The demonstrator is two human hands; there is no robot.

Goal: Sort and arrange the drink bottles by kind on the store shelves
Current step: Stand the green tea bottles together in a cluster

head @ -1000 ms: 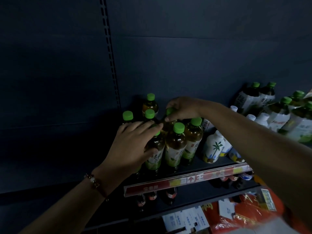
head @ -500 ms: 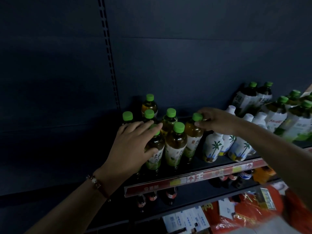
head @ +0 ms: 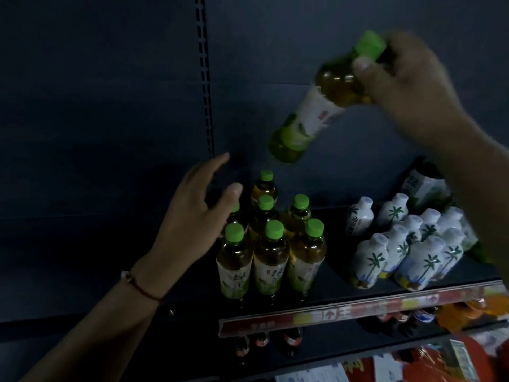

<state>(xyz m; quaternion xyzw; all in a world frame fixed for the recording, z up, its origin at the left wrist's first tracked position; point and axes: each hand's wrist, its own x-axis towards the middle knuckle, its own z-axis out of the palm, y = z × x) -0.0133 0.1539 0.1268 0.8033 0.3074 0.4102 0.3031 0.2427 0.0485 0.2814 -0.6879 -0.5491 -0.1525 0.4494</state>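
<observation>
Left hand: raised just left of the cluster of green tea bottles, fingers spread and relaxed, holding nothing. The thumb lies near the cap of a far-left bottle; contact cannot be confirmed. A cord bracelet sits on the wrist.

Green tea cluster: upright on the left part of the shelf, three bottles along the near edge and more behind them.

Held bottle: a green-capped tea bottle, in the air above the cluster, tilted with its base down-left and cap up-right. The right hand grips it at the neck and shoulder, fingers curled round it; the forearm enters from the right edge.

Coconut drink bottles: white, grouped to the right, a clear gap separating them from the tea. Further green-capped bottles stand at far right, partly hidden by the arm.

Judgement: the step in hand is placing this bottle with its own kind. Recommended: bring it upright before lowering, set it at the far side of the cluster, and use the free hand to steady neighbouring bottles against toppling.
</observation>
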